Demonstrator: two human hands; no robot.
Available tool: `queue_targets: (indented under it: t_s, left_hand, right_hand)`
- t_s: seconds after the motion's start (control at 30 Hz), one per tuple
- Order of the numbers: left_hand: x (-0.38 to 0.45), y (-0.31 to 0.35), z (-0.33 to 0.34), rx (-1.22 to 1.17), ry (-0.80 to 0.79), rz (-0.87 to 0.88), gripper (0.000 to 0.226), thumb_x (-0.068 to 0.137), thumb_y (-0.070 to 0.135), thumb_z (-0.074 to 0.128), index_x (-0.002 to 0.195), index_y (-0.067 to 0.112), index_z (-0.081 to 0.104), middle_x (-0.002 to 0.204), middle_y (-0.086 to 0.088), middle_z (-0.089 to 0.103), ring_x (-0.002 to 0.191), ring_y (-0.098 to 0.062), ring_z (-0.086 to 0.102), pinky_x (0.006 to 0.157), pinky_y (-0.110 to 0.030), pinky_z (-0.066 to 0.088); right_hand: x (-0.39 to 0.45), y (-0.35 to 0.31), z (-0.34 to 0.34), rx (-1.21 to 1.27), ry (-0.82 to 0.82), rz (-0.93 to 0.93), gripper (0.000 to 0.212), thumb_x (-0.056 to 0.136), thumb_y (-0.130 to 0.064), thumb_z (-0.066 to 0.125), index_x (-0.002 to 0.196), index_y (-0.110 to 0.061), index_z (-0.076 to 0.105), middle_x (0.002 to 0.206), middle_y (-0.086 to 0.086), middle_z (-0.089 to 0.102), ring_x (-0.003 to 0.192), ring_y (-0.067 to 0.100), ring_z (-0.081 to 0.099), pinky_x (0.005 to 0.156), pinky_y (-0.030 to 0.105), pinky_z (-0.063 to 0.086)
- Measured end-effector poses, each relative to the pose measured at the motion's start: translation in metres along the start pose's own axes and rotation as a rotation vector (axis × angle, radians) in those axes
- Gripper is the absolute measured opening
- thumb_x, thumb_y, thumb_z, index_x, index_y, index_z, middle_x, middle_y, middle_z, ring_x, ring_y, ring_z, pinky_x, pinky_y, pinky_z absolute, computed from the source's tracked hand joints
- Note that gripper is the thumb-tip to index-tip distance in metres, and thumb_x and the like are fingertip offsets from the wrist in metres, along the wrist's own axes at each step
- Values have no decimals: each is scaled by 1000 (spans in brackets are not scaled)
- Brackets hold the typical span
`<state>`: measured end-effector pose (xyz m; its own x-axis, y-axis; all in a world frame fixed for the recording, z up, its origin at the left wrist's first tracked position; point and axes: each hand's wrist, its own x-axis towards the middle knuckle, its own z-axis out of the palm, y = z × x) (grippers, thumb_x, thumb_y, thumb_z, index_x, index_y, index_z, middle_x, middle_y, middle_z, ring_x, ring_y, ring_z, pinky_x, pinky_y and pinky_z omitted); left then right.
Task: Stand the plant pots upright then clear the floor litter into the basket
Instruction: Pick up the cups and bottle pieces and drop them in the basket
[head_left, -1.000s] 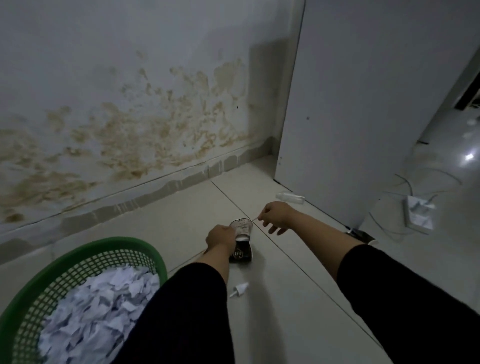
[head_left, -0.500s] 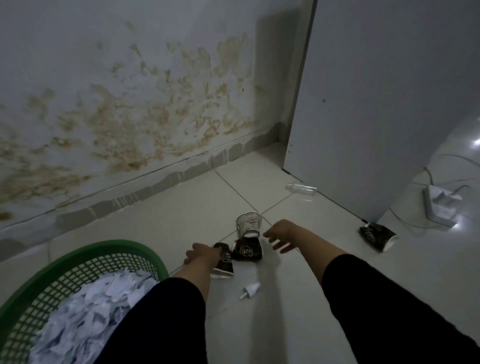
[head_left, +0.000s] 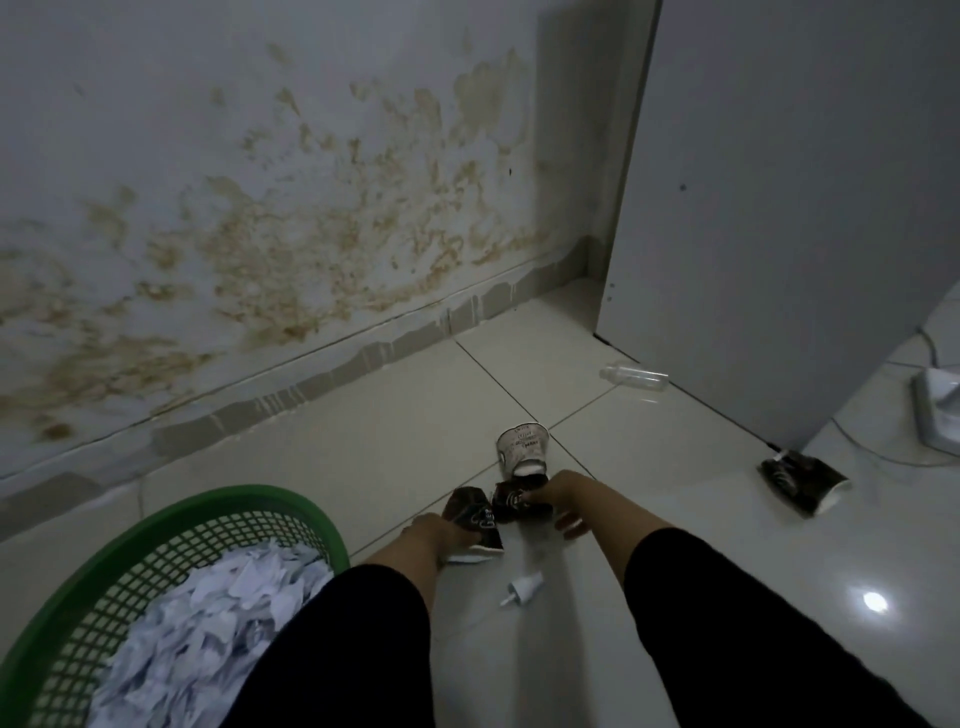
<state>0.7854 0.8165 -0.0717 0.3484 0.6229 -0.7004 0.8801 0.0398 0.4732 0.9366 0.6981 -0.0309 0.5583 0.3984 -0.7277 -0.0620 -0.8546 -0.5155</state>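
left hand grips crushed dark cup at centre | right hand fingers loose, touching second dark cup | green basket lower left, holding paper scraps

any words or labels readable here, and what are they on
None can be read for certain.
White cup: dark print lines, too blurred to read.
Dark cup by the left hand: white lettering, blurred.
Dark cup at the right hand: white mark, illegible.
Flattened dark cup: white marks, illegible.
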Motion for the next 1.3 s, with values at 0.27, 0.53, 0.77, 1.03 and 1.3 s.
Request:
queue_targets:
  t_s: [0.27,0.53,0.77,1.03,1.3]
  left_hand:
    - [-27,50,-33,-508,50,128,41,75,25,80,95,-7,63,99,-20,66,83,-27,61,71,-33,50]
    - [-88,71,-105,-699,196,282,53,79,45,73,116,13,52,116,-10,57,107,-32,55,78,-38,46]
    - [-146,12,-168,-749,336,347,48,78,41,74,113,10,63,110,-15,67,99,-33,65,81,-39,55]
    - [-199,-69,-212,-723,531,277,61,57,46,87,92,-1,70,92,-19,72,78,-32,70,80,-45,58]
    - [-198,-99,-199,-371,631,106,81,75,63,66,121,-4,58,127,-18,57,116,-34,55,97,-37,45]
  right_hand:
    - [-32,-30,-54,184,43,-270,21,87,-12,72,77,-7,54,102,20,64,89,27,62,83,42,55]
    - [-78,-68,-73,150,241,-559,53,76,-27,81,112,-14,44,114,14,56,99,34,65,79,44,57]
    - [-120,-117,-37,311,-22,-744,29,91,-33,66,109,-10,61,119,17,64,100,30,65,85,42,56]
    - [-172,-159,37,165,-321,-830,52,85,-46,70,116,-5,66,113,13,69,95,30,69,78,38,61]
    - [-186,-161,76,-109,-359,-811,66,95,-56,49,137,-6,49,134,15,53,112,32,59,95,44,53]
